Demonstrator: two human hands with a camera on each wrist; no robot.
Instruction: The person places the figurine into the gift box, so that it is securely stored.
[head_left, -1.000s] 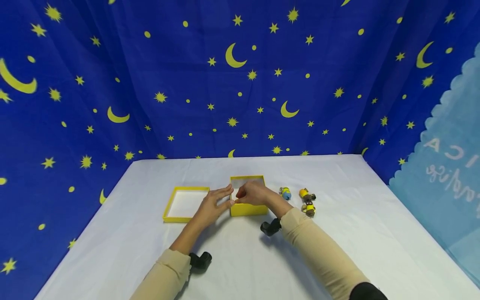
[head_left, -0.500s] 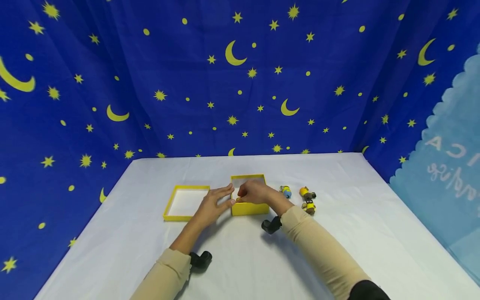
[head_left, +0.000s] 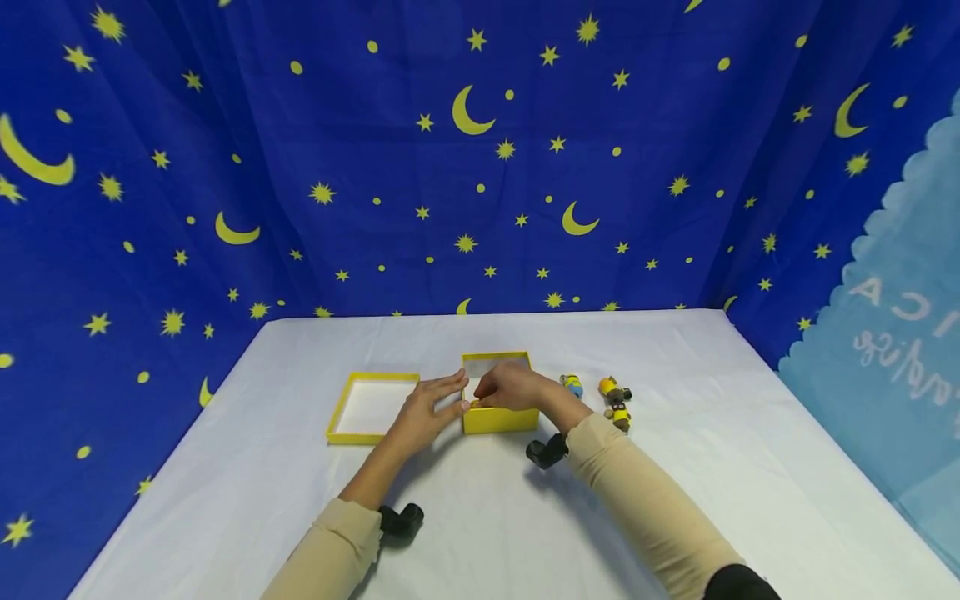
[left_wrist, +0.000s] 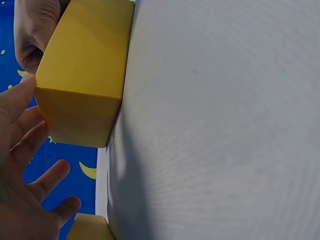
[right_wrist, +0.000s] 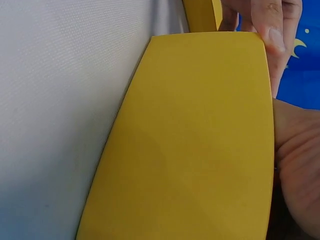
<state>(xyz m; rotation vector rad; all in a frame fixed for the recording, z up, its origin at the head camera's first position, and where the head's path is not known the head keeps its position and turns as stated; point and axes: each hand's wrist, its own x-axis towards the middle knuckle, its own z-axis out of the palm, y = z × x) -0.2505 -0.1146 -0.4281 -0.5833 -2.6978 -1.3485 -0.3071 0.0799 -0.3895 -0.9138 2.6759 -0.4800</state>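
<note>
Centre of the frame, the open yellow box (head_left: pixel 500 421) sits on the bench (head_left: pixel 465 517), and the left hand (head_left: pixel 426 408) is at its left edge: fingers loosely spread, thumb touching the near corner, presumably to steady it. The right hand (head_left: pixel 513 386) dips over the rim, fingers bent; something small and orange-yellow shows by the tips, but whether they grip it, one can't tell. The lid (head_left: pixel 356 438) lies left, hollow side up, likely set aside for access. Right of centre, three toys (head_left: pixel 572 386) wait within easy reach.
</note>
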